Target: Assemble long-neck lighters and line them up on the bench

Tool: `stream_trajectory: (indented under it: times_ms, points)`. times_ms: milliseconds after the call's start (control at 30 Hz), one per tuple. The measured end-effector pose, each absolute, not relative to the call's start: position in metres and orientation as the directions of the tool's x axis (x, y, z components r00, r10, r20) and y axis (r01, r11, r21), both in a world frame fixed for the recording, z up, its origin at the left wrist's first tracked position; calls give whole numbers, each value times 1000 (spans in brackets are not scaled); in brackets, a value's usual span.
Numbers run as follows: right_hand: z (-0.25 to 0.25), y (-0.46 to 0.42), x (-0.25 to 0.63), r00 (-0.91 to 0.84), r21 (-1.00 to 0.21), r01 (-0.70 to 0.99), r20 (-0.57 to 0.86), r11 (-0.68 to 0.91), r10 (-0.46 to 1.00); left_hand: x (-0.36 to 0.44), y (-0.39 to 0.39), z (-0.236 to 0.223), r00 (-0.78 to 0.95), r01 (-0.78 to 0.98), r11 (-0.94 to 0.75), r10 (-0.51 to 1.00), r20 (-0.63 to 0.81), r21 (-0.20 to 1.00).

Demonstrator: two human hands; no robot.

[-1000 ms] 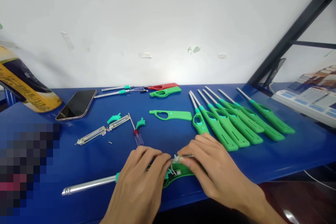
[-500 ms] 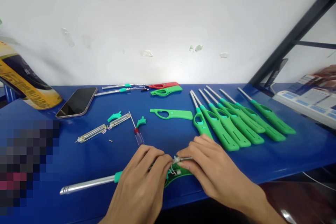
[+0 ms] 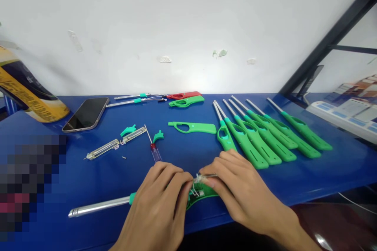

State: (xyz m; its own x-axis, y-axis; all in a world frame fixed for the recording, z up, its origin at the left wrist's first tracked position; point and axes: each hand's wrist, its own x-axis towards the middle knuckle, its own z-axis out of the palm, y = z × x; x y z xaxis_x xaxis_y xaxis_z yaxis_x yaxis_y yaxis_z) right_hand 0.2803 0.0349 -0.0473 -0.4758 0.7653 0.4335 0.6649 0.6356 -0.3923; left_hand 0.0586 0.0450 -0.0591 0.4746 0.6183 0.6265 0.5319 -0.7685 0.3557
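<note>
Close to the table's front edge lies an opened green lighter casing (image 3: pixel 206 193) with a silver barrel (image 3: pixel 98 207) pointing left. Over its middle, my left hand (image 3: pixel 163 200) is closed, its fingertips pinched around a thin white tube (image 3: pixel 194 190) at a small valve; the exact grip is partly hidden. My right hand (image 3: pixel 241 188) pinches a clear fuel tank (image 3: pixel 199 177) just above the casing, its valve end against the left fingertips. Most of the tank is covered by the right fingers.
Several green lighters (image 3: pixel 250 143) lie at right. A loose green shell half (image 3: pixel 194 128), a screwdriver (image 3: pixel 155 152), clear tanks (image 3: pixel 103 150), teal triggers (image 3: pixel 128 130) and a screw (image 3: pixel 124 157) lie beyond my hands. A phone (image 3: pixel 86 114) and a yellow can (image 3: pixel 32 90) are at left.
The fuel tank has tilted and shifted slightly at my fingertips. The casing with its barrel has moved a touch to the right; both hands stay nearly in place.
</note>
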Motion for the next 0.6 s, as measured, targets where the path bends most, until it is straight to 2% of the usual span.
stream_trajectory:
  times_ms: [200,600]
  points:
    - [-44,34,279,-506,-352,670,428,654,749,60,46,-60,506,526,-806,553,662,271]
    - [-46,36,279,-525,-341,667,415,662,743,56,43,-65,503,519,-815,535,679,258]
